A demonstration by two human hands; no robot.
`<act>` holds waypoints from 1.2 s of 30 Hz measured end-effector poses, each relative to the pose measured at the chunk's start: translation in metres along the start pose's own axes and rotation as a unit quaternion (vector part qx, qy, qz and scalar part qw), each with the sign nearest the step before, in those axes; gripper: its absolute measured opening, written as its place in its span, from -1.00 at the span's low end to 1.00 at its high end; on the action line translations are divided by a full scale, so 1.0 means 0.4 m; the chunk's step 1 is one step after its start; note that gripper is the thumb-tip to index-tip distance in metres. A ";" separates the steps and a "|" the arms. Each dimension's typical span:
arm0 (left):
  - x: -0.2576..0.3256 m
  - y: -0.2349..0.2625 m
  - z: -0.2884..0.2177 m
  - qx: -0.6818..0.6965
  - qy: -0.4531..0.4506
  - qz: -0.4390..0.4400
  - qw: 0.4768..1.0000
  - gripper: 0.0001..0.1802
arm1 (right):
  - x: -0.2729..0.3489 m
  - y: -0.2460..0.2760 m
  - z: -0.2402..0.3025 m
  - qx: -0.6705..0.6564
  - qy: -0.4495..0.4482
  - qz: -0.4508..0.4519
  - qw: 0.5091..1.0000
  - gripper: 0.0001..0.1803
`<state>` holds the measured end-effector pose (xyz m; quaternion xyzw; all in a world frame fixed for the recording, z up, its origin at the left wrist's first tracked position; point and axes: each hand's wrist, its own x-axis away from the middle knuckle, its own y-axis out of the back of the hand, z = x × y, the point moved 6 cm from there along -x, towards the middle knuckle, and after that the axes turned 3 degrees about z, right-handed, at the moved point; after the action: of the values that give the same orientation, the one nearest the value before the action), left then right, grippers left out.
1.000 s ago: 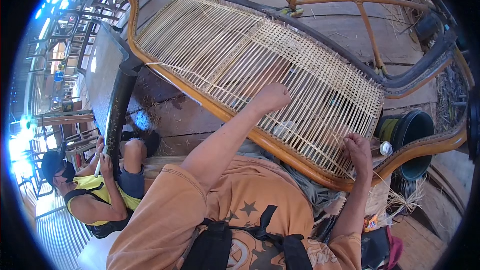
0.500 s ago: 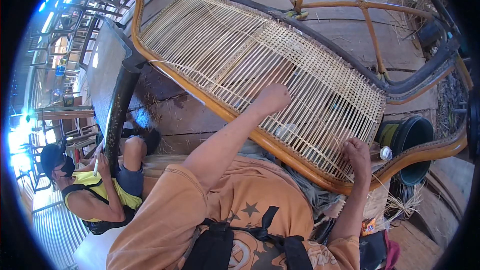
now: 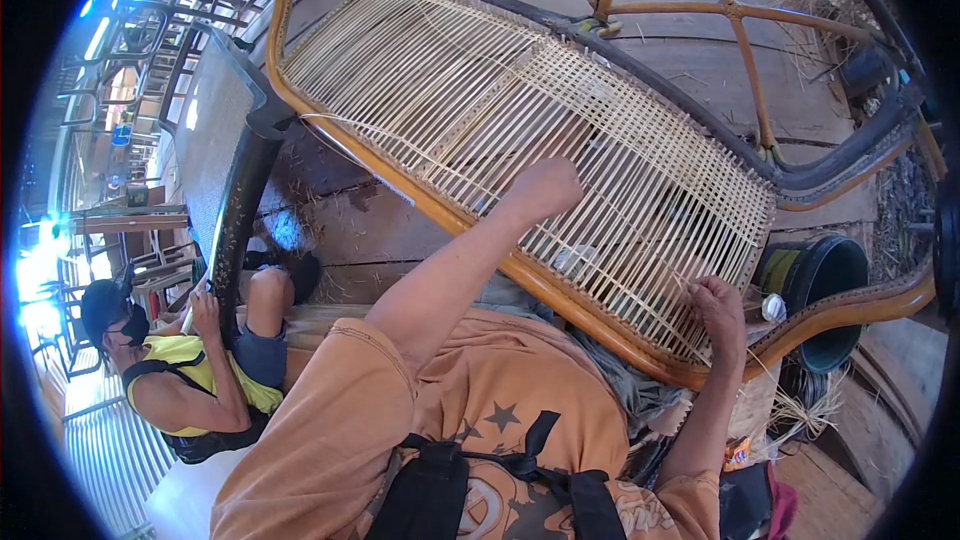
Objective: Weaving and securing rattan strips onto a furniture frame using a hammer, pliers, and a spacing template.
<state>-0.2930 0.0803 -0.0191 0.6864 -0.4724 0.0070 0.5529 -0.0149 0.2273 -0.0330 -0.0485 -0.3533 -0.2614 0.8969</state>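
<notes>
A seat panel of pale cane strands (image 3: 420, 70) is strung across a curved rattan frame (image 3: 455, 223) in front of me. Its far right part is woven into a close grid, while the left part shows mainly parallel strands. My left hand (image 3: 548, 188) is closed over the middle of the panel, and whatever its fingers hold is hidden. Near the panel's right end, my right hand (image 3: 717, 302) is closed in a pinch on a thin cane strand (image 3: 684, 283) among the crossing strands by the near rail.
A dark bucket (image 3: 815, 285) stands beyond the frame's right end, with loose cane ends (image 3: 800, 408) below it. At left, a co-worker (image 3: 190, 370) sits holding a light stick-like tool against another dark-framed piece (image 3: 245, 180). Dark wooden boards (image 3: 350, 225) form the floor.
My right hand's fingers have shifted slightly at the strands; my left hand has stayed nearly in place. The view has tilted a little. The co-worker's hand and tool have moved up.
</notes>
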 end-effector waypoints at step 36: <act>0.004 0.029 0.021 -0.075 -0.048 -0.096 0.991 -0.80 | -0.008 -0.020 0.009 0.019 -0.024 -0.007 1.000 -0.84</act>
<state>-0.3039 0.0736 -0.0129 0.6846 -0.4295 -0.1141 0.5778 -0.0230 0.2228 -0.0330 -0.0355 -0.3800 -0.2602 0.8870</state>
